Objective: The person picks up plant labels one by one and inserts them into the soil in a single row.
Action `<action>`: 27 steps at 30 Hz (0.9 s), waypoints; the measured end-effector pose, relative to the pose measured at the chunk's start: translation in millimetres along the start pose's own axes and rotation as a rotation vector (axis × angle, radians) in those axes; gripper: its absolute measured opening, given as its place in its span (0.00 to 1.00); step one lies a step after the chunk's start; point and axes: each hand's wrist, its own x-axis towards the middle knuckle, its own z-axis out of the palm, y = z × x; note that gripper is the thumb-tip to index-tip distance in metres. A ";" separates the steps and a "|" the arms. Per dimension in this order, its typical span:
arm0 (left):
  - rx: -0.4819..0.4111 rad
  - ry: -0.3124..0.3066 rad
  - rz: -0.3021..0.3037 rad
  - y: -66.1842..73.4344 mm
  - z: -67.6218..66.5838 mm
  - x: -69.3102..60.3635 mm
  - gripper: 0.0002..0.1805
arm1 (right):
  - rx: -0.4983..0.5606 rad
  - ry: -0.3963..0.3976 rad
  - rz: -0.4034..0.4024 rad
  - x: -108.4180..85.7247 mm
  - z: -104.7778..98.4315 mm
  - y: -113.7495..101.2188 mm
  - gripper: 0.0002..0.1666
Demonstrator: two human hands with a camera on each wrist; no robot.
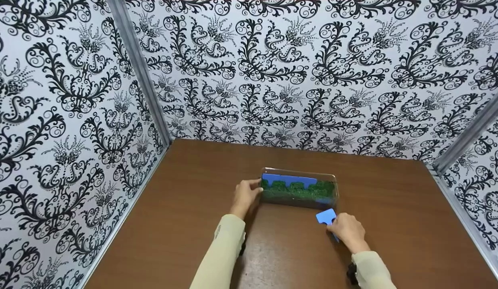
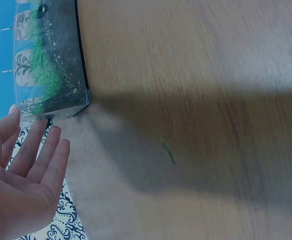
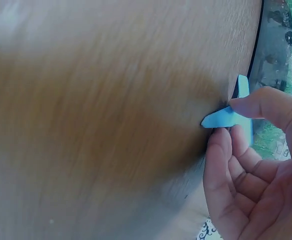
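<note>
A clear plastic container (image 1: pixel 291 200) stands on the table, filled with dark soil topped by green grass-like strands. Along its back side runs a row of blue plant labels (image 1: pixel 289 179), and another bit of blue shows at its front right corner. My left hand (image 1: pixel 245 195) touches the container's left end, its fingers fairly straight in the left wrist view. In front of the container's right end, my right hand (image 1: pixel 348 229) pinches a blue T-shaped plant label (image 3: pixel 221 118) between thumb and fingers. The label's wide head tilts up toward the container, its pointed stem toward me.
The brown wooden table (image 1: pixel 192 180) carries the container. A few green strands (image 2: pixel 169 154) lie loose near the container's left end. Black-and-white patterned panels (image 1: pixel 249 72) enclose the back and sides, joined by grey metal posts (image 1: pixel 140 68).
</note>
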 end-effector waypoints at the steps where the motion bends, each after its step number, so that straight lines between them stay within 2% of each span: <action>1: -0.002 0.000 -0.004 0.2 0.0 0.1 0.18 | 0.008 0.006 -0.013 0.1 0.1 0.6 0.25; 7: 0.006 0.002 -0.009 -0.7 0.6 1.1 0.18 | 0.070 0.051 -0.133 -0.1 2.7 5.5 0.11; 14: 0.033 -0.005 -0.015 0.8 0.5 0.7 0.18 | 0.106 0.132 -0.248 2.9 8.3 9.2 0.10; 18: 0.030 -0.006 -0.016 2.4 -0.3 -0.3 0.18 | 0.143 0.164 -0.253 1.9 8.1 11.8 0.10; 23: 0.026 -0.007 -0.010 2.8 -0.5 -0.3 0.18 | 0.223 0.127 -0.212 0.5 5.9 15.6 0.12; 27: 0.025 -0.009 -0.016 2.2 -0.3 -0.1 0.19 | 0.262 0.101 -0.189 0.5 3.4 16.4 0.08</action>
